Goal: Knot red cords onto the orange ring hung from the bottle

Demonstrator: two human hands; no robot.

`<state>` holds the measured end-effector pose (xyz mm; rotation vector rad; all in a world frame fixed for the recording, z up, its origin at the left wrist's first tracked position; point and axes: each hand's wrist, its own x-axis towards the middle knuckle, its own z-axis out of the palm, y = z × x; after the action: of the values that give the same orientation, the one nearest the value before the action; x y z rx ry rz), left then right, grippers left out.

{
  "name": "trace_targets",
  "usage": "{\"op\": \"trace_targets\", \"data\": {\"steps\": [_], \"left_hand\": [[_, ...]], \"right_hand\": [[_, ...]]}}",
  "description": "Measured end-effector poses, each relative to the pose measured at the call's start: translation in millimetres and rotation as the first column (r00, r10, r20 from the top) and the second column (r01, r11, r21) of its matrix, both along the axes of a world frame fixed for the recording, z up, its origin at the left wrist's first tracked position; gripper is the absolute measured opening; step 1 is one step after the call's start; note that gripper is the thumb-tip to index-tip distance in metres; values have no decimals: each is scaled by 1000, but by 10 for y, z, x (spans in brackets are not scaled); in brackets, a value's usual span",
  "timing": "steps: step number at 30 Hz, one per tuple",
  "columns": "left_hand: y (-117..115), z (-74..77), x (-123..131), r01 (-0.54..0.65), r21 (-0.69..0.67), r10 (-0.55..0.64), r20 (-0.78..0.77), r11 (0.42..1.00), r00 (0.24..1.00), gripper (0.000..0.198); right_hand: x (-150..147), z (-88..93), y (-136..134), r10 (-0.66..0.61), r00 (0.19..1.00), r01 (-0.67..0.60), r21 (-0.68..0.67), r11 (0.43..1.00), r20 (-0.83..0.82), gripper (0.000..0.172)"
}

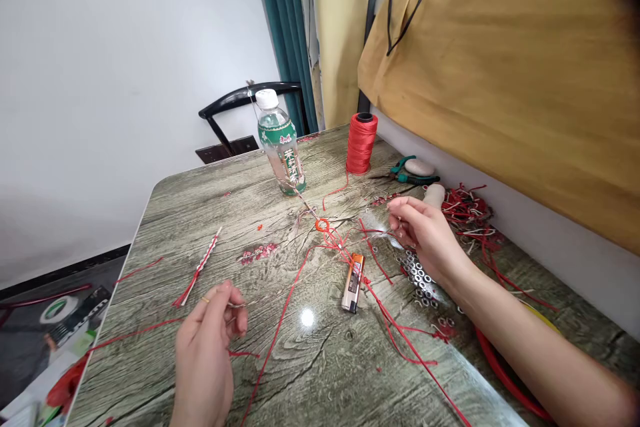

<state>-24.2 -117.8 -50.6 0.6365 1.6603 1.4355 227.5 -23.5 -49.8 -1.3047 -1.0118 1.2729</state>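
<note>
Left hand (207,335) and right hand (424,230): apart, curled, grip unclear. Red cord (367,280): likely light, limp; pinch beside orange ring (317,225).

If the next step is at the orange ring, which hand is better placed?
Probably the right hand: it appears nearer the ring, with a red cord leading toward it. The left hand sits farther off, beside the braid.

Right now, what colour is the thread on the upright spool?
Red; the thread shows best in the head view.
</note>
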Motion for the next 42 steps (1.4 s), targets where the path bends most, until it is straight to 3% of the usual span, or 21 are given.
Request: {"op": "trace_targets", "data": {"steps": [2, 5, 9, 11, 13, 16, 18, 22, 26, 29, 32, 37, 42], "left_hand": [[11, -9, 38, 43, 3, -42, -63, 999, 997, 17], [49, 6, 111, 201, 9, -195, -214, 979, 957, 17], [159, 124, 267, 337, 30, -307, -339, 941, 889, 17], [236, 214, 380, 362, 36, -330, -339, 931, 881, 16], [318, 294, 503, 407, 41, -373, -323, 913, 870, 14], [439, 344, 651, 491, 129, -425, -348, 861, 836, 7], [508, 324, 694, 523, 193, -420, -400, 830, 815, 7], [593, 212, 654, 522, 203, -409, -417, 828, 811, 10], [635, 58, 552, 462, 97, -414, -314, 881, 855, 19], [680, -75, 491, 438, 24, -425, -205, 898, 882, 20], [738, -204, 455, 459, -37, -460, -115, 888, 880, 16], [811, -337, 441, 519, -111, -531, -166, 848, 831, 18], [822, -374, 446, 565, -146, -583, -158, 812, 797, 25]], "right_hand": [[-17, 11, -28, 9, 985, -23, 78, 997, 173, 16], [-26, 24, -65, 46, 896, -134, 169, 976, 442, 23], [-34, 47, -78, 123, 781, -263, 144, 954, 613, 18], [-69, 85, -88, 243, 815, -319, 57, 946, 526, 18], [-136, 138, -119, 404, 868, -411, -41, 911, 289, 22], [-263, 206, -188, 550, 832, -554, -107, 825, -71, 31], [-330, 219, -223, 570, 803, -592, -125, 796, -173, 28], [-368, 185, -216, 518, 843, -536, -147, 831, -146, 21], [-341, 143, -162, 456, 864, -451, -71, 890, 213, 18], [-347, 133, -124, 328, 748, -435, 53, 899, 578, 15], [-384, 129, -88, 198, 598, -443, 115, 889, 776, 15], [-451, 109, -55, 112, 428, -487, 124, 865, 897, 13], [-482, 73, -30, 105, 340, -529, 98, 843, 935, 9]]}}
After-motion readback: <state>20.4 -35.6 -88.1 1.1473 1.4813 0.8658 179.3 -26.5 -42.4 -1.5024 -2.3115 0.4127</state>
